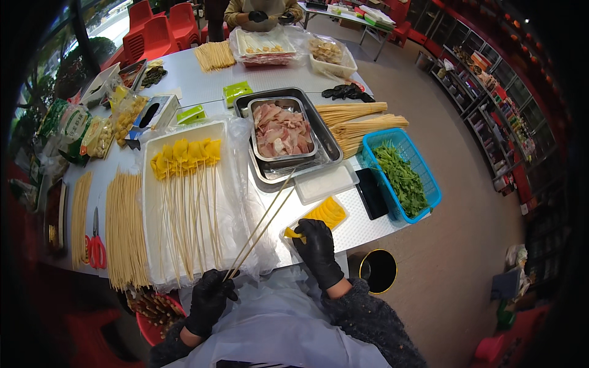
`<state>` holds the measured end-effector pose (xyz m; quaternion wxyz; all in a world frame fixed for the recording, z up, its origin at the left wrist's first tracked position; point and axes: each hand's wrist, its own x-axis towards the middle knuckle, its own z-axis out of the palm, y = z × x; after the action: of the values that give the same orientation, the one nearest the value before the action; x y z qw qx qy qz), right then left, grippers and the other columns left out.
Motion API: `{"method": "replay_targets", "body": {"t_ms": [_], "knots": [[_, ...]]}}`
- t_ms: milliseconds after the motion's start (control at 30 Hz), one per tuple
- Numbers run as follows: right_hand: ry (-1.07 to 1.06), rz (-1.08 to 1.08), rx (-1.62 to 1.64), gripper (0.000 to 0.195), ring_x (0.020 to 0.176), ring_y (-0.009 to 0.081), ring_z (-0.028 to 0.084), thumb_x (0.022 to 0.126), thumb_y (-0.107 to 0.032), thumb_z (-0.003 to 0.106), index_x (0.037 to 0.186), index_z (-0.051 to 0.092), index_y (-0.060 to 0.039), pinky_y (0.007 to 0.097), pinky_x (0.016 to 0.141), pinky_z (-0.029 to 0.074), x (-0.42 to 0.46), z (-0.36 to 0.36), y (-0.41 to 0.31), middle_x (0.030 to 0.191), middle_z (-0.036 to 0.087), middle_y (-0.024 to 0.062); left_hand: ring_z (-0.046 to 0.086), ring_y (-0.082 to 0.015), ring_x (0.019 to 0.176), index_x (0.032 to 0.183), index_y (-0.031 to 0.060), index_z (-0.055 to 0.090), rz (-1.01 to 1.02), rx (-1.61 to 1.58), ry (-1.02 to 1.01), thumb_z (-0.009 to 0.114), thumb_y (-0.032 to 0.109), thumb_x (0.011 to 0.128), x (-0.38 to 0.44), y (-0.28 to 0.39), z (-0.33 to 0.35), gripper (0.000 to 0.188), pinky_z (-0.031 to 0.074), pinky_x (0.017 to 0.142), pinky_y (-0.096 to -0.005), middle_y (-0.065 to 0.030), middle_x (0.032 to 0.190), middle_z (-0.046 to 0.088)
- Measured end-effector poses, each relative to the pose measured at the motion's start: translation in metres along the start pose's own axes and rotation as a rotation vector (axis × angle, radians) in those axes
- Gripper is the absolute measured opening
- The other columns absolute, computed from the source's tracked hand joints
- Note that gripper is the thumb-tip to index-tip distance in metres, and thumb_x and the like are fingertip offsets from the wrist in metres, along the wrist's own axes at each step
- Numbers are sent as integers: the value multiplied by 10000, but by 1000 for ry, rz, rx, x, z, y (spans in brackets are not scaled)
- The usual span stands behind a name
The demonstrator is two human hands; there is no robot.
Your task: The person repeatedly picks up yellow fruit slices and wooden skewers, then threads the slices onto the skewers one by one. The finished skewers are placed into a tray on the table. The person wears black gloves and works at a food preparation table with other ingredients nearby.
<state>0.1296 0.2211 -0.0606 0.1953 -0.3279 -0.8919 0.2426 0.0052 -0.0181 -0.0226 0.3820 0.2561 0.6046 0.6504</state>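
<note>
Two bamboo skewers (263,225) rise from my left hand (210,296), gloved in black, at the table's near edge. My right hand (316,248), also gloved, pinches a piece of yellow food (293,233) over a clear plastic tray (343,222). More flat yellow slices (327,212) lie overlapped in that tray. Left of it, a white tray lined with plastic (147,202) bears a row of skewers with yellow folded pieces (186,154) at their far ends. Bundles of bare skewers (126,230) lie along that tray's left side.
Steel trays of sliced meat (283,131), a lidded plastic box (326,181), a black phone (372,193) and a blue basket of greens (400,175) stand beyond. Red-handled scissors (97,250) lie left. A black bin (378,271) is below the right edge. A person (262,16) works opposite.
</note>
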Motion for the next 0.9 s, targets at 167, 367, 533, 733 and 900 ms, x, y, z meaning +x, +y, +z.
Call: {"method": "replay_targets", "body": {"t_ms": [167,367,533,733,900], "knots": [[-20,365,1199,481,862,120,558,712,37,662,1159,491,-8,243,789,449,16,-29,-3,924,580,48,609,-178,614,1093,-36,518,-292,34,-33,447,-51,856,-4,9,-2,248,509,533,-265,-118,863,602],[31,467,1642,331,887,129,561,754,21,624,1070,528,0,229,784,451,24,-32,4,927,581,40,609,-163,591,1042,-34,505,-247,-48,-56,451,-41,848,-3,2,0,201,488,503,-246,-117,786,619],[188,428,1720,223,858,111,556,792,-22,611,1004,543,-31,207,764,451,26,-30,-2,906,568,24,569,-161,517,990,-13,451,-177,145,-83,447,-26,851,-2,7,7,140,458,450,-251,-138,773,619],[269,434,1750,246,850,124,563,807,-53,614,1035,525,-32,233,737,474,25,-34,-3,931,563,33,550,-150,487,937,15,401,-253,69,-121,450,-31,839,0,8,8,119,443,422,-256,-163,792,624],[331,371,1723,251,829,133,569,810,-58,612,1040,518,-28,239,724,481,28,-35,-5,920,561,42,539,-146,461,923,25,392,-272,75,-140,459,-7,849,3,11,10,105,433,409,-249,-168,799,628]]}}
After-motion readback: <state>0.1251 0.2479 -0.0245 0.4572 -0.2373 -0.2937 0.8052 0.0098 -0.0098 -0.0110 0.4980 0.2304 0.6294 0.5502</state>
